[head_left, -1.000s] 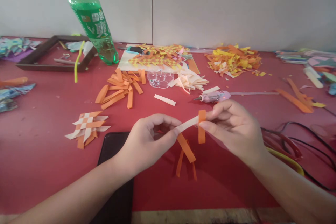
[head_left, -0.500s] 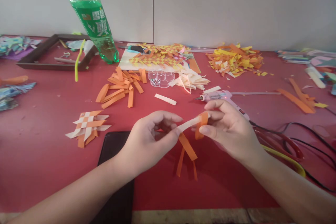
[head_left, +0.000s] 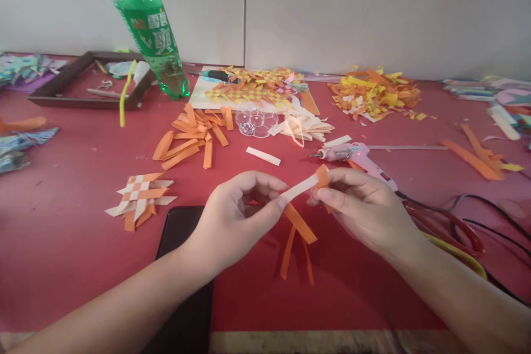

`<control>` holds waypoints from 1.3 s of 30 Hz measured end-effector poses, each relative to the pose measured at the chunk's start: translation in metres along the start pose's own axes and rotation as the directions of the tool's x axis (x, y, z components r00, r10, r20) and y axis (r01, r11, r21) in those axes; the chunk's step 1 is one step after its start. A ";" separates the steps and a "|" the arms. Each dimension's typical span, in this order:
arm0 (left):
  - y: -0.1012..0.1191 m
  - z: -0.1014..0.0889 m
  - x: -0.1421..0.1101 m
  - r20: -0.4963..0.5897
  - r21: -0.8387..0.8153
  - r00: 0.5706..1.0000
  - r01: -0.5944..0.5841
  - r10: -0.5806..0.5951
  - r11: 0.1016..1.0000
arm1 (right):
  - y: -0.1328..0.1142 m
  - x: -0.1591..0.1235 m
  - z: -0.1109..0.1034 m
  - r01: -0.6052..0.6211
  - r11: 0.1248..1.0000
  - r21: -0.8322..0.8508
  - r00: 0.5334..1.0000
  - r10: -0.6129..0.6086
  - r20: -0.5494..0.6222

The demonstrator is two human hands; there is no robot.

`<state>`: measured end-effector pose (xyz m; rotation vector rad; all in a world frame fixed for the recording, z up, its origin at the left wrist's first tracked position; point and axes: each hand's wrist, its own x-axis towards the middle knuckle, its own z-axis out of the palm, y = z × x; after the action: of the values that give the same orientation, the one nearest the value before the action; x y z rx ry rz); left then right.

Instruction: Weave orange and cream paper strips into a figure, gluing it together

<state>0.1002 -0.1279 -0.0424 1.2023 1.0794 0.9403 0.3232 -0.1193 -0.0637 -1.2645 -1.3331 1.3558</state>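
Observation:
Between thumb and fingers, my left hand (head_left: 244, 210) pinches one end of a white paper strip (head_left: 302, 188); orange strips (head_left: 301, 224) hang down beside it. At the far end my right hand (head_left: 359, 199) is closed on an orange paper strip (head_left: 322, 176) looped around the white one. A small woven orange-and-white paper piece (head_left: 141, 199) lies on the red table to the left. Just past my hands lie a single white strip (head_left: 263, 156), a heap of orange strips (head_left: 193, 138) and a pile of white strips (head_left: 305, 126).
Behind my right hand lies a pink glue gun (head_left: 360, 157), its cable running right past red-handled scissors (head_left: 464, 227). A green bottle (head_left: 153, 38) stands near a dark frame (head_left: 83, 102). A black flat device (head_left: 182, 232) lies under my left forearm. Yellow-orange scraps (head_left: 375, 94) lie at the back.
My right fingers have closed in around the orange loop, which now shows less below them. The white strip slants up a little more. The view has shifted slightly.

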 end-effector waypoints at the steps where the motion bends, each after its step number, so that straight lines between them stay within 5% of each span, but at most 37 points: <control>1: 0.000 0.000 0.000 0.002 0.013 1.000 -0.002 0.001 1.000 | 0.000 0.000 0.000 -0.001 1.000 -0.017 1.000 0.001 0.004; 11: 0.000 0.001 -0.001 -0.009 0.066 1.000 -0.025 0.026 0.998 | -0.019 -0.003 0.012 0.095 0.964 -0.247 0.995 -0.088 0.040; 30: -0.003 0.001 -0.002 -0.004 0.118 0.998 -0.068 0.069 0.991 | -0.023 -0.006 0.023 0.083 0.970 -0.227 0.986 -0.048 0.157; 39: -0.003 0.000 -0.002 0.004 0.129 0.997 -0.073 0.073 0.989 | -0.026 -0.009 0.020 0.186 0.949 -0.253 0.976 -0.147 0.163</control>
<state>0.0998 -0.1301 -0.0451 1.3556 1.1164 0.9382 0.3030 -0.1288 -0.0383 -1.2141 -1.7293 1.1938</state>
